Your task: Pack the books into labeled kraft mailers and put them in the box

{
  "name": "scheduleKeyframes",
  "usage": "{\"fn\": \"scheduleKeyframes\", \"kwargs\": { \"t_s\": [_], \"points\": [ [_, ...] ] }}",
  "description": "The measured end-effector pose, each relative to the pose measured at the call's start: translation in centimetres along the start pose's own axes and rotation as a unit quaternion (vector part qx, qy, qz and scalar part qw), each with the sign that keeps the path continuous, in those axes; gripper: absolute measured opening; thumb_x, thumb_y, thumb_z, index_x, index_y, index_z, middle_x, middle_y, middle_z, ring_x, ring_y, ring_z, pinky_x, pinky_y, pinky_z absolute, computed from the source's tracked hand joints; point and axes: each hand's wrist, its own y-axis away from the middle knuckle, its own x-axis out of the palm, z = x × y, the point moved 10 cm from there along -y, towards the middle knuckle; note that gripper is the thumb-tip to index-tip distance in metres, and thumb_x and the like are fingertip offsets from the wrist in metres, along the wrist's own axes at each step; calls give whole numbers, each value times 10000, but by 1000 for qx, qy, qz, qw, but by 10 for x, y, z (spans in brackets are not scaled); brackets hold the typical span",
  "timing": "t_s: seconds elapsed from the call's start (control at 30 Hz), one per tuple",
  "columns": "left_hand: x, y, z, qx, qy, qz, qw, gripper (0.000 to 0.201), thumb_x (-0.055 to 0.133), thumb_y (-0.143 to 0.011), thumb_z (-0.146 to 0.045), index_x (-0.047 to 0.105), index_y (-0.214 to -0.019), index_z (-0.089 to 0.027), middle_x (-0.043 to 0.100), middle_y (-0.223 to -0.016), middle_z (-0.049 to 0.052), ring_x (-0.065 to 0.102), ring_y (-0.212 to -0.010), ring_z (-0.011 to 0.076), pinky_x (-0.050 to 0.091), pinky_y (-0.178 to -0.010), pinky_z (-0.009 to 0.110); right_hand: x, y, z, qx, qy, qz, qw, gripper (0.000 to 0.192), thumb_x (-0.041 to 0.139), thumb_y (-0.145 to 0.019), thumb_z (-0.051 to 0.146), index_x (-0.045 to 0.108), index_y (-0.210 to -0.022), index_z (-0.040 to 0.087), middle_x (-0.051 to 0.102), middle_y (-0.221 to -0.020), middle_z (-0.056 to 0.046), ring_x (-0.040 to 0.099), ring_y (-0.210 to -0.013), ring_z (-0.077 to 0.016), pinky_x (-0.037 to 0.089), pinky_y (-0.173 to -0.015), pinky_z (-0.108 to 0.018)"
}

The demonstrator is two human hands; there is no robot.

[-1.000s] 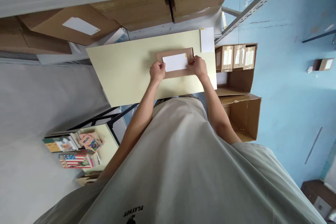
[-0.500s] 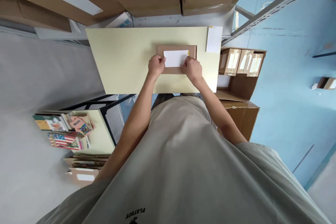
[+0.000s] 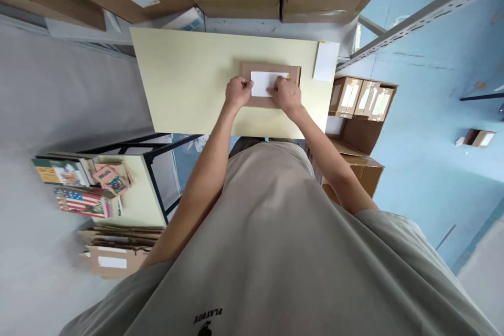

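Head view: fingers (image 3: 247, 84) touch white label (image 3: 261, 84) on cardboard package (image 3: 260, 102).

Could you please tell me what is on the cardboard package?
A white label lies on the package, left hand at the label's left edge. The right hand covers part of its right side; what lies beneath is hidden.

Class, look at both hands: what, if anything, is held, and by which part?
The left hand seems to pinch the white label at its left edge; the right hand touches its right half; whether it grips cannot be told.
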Motion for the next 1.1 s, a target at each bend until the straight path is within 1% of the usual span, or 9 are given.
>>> {"fn": "scheduleKeyframes", "kwargs": {
  "t_s": [0.13, 0.27, 0.4, 0.5, 0.63, 0.7, 0.8, 0.93, 1.1],
  "points": [
    [2, 5, -9, -6, -24, 12, 1000, 113, 751, -1035, -297, 803, -993, -205, 809, -1019, 108, 753, -1120, 310, 585, -1080, 425, 3, 12, 8, 24, 11, -4, 1000, 284, 873, -1043, 463, 749, -985, 214, 773, -960, -162, 750, -1305, -458, 560, -1240, -717],
    [4, 9, -16, -11, -48, 13, 999, 153, 715, -1060, -309, 817, -1000, -212, 843, -1077, 123, 783, -1133, 324, 577, -1087, 432, -1, -7, 19, 47, 18, -65, 997, 450, 805, -1091, 640, 745, -987, 207, 772, -1010, -191, 733, -1375, -478, 557, -1240, -703],
    [7, 13, -21, 1, -44, 11, 999, 156, 696, -1081, -300, 819, -1023, -222, 870, -1159, 146, 791, -1234, 339, 558, -1124, 436, 9, -20, 27, 61, 27, -77, 995, 509, 749, -1123, 691, 749, -1017, 193, 773, -1072, -202, 732, -1412, -473, 563, -1222, -673],
    [10, 15, -24, 4, -27, 11, 1000, 127, 704, -1085, -279, 809, -1040, -222, 874, -1198, 156, 782, -1297, 344, 545, -1156, 438, 13, -16, 26, 66, 41, -62, 995, 415, 766, -1127, 615, 749, -1023, 213, 801, -1080, -188, 752, -1363, -421, 572, -1230, -637],
    [11, 15, -25, 4, 2, 7, 1000, 55, 739, -1089, -248, 773, -1072, -208, 863, -1231, 176, 770, -1343, 356, 539, -1195, 451, 10, -3, 27, 62, 65, -23, 996, 183, 867, -1050, 351, 745, -1002, 223, 840, -1048, -144, 785, -1192, -349, 610, -1201, -566],
    [12, 14, -21, -2, 19, 13, 1000, 92, 785, -1071, -218, 747, -1152, -199, 855, -1234, 170, 778, -1333, 347, 548, -1197, 458, 5, 0, 31, 80, 77, -29, 993, 179, 883, -1034, 328, 755, -1003, 206, 843, -1046, -143, 793, -1159, -345, 624, -1173, -552],
    [14, 12, -12, -7, 54, 36, 998, 279, 883, -1018, -195, 698, -1226, -219, 842, -1144, 109, 817, -1241, 324, 584, -1149, 460, -1, 2, 41, 120, 96, -67, 986, 321, 831, -1094, 482, 782, -1067, 166, 834, -1085, -180, 777, -1268, -393, 608, -1176, -590],
    [15, 11, -6, 28, 115, 66, 991, 447, 1043, -904, -248, 675, -1156, -249, 757, -926, 21, 838, -1101, 314, 608, -1058, 459, -1, 5, 53, 161, 96, -108, 976, 539, 734, -1137, 656, 799, -1162, 122, 819, -1171, -238, 718, -1405, -459, 578, -1202, -641],
    [14, 10, -1, 51, 133, 72, 987, 542, 1094, -787, -172, 631, -1054, -265, 647, -809, -47, 810, -946, 265, 605, -983, 422, -2, 11, 43, 184, 55, -134, 972, 591, 670, -1146, 753, 806, -1121, 178, 831, -1177, -215, 746, -1321, -414, 583, -1173, -648]
  ]
}}
